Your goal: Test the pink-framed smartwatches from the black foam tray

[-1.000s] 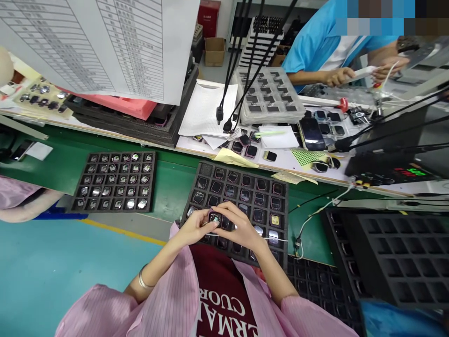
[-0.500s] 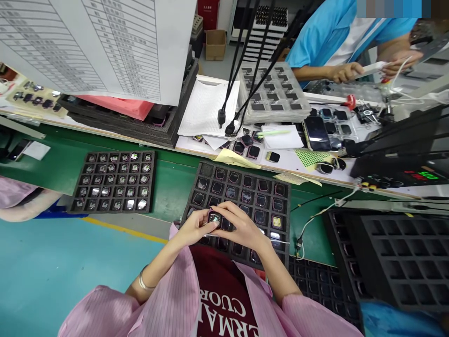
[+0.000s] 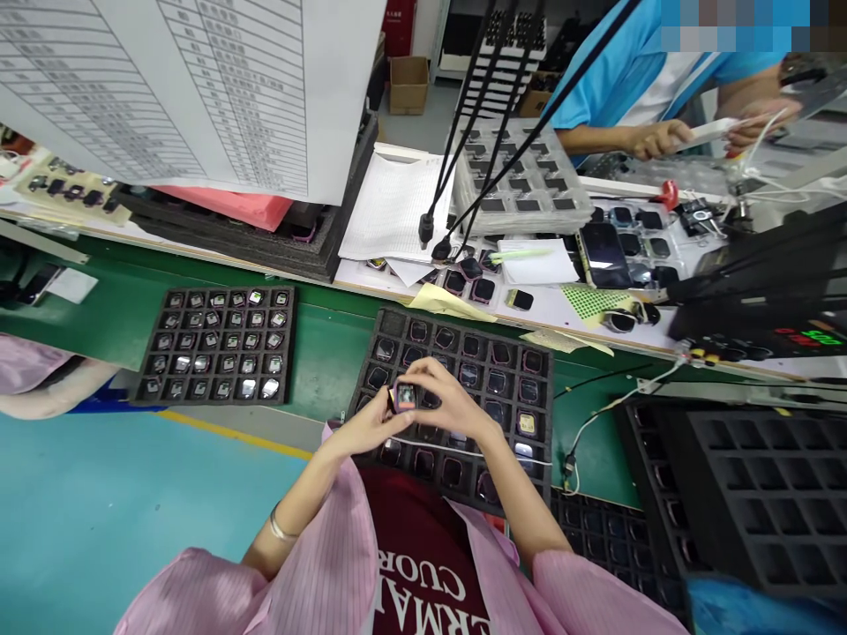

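A small square smartwatch body (image 3: 405, 397) without a strap is held up between both hands, its screen lit with a picture and an orange-red band at the bottom. My left hand (image 3: 367, 427) grips its left side, with a dark and yellowish edge showing behind it that I cannot make out. My right hand (image 3: 451, 404) pinches the watch from the right, thumb below and fingers above. Beneath the hands lies a black foam tray (image 3: 392, 324) with watch bodies in its compartments. A thin white cable (image 3: 463, 452) runs from near the left hand across the tray.
Another foam tray (image 3: 292, 339) of watches lies on the green bench to the left. Black cables (image 3: 456, 168) hang ahead. A power supply (image 3: 734, 309) stands at right, above more foam trays (image 3: 760, 476). Across the bench, a co-worker in a blue shirt (image 3: 605, 66) holds a white object.
Both hands have lifted slightly and turned the watch. Its screen has changed from a dark face to a brighter picture with an orange-red band. The white cable shows more clearly across the tray.
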`<act>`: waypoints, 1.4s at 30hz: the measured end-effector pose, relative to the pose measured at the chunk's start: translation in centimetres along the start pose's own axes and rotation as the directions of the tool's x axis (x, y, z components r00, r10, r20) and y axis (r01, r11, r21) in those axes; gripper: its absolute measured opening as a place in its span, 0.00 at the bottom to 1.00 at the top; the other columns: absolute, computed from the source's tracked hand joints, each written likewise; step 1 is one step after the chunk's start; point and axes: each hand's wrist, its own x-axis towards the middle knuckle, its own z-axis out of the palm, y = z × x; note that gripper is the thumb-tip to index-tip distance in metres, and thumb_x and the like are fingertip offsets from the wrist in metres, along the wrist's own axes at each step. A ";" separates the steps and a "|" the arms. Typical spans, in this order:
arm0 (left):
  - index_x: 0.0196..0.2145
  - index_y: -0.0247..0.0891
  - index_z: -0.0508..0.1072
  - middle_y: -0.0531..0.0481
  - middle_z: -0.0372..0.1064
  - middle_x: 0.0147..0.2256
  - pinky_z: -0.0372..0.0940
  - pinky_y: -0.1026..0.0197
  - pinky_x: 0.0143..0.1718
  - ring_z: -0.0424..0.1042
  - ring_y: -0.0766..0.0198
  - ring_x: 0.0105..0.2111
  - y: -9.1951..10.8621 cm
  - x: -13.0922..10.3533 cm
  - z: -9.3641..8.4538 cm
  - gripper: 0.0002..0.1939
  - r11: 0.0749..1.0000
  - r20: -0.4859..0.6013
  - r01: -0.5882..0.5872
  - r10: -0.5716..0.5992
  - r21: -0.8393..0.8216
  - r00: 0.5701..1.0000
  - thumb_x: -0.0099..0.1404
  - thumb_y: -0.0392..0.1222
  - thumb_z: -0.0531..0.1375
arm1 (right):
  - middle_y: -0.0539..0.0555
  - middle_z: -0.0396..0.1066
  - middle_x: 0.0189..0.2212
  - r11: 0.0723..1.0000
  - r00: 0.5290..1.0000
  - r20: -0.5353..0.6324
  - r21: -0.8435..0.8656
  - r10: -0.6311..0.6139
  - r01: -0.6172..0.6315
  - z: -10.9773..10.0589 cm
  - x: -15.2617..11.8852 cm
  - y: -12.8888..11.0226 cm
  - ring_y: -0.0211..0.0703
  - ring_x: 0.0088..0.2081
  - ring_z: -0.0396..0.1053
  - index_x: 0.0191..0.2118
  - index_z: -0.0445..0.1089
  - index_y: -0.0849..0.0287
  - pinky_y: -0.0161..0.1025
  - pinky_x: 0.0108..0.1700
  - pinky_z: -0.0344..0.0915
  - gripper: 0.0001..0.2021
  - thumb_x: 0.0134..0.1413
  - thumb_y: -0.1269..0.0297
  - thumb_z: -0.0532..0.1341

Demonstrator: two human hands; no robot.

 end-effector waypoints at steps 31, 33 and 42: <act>0.44 0.32 0.70 0.48 0.71 0.37 0.68 0.61 0.31 0.71 0.65 0.31 -3.5 3.1 -1.4 0.11 0.988 0.030 0.142 -0.141 -0.052 0.990 0.65 0.40 0.61 | 0.57 0.68 0.47 0.829 0.917 -0.120 -0.394 0.381 -0.397 0.1 5.2 9.4 0.47 0.43 0.71 0.51 0.67 0.62 0.48 0.44 0.71 0.13 0.65 0.62 0.60; 0.45 0.32 0.70 0.47 0.71 0.38 0.67 0.62 0.31 0.71 0.64 0.32 -3.2 2.9 -1.5 0.12 0.990 0.056 0.127 -0.124 -0.060 0.991 0.64 0.39 0.62 | 0.57 0.69 0.45 0.885 0.945 -0.094 -0.332 0.312 -0.325 -0.1 3.3 7.5 0.45 0.40 0.71 0.51 0.67 0.62 0.44 0.40 0.72 0.14 0.64 0.61 0.60; 0.38 0.33 0.70 0.55 0.65 0.29 0.63 0.65 0.26 0.64 0.69 0.24 -2.9 2.6 -0.1 0.08 0.995 0.034 0.026 -0.030 0.097 0.999 0.64 0.40 0.62 | 0.61 0.66 0.51 0.982 0.998 0.038 -0.182 -0.053 0.059 2.2 -2.6 1.4 0.53 0.51 0.68 0.59 0.63 0.54 0.50 0.48 0.71 0.20 0.63 0.65 0.58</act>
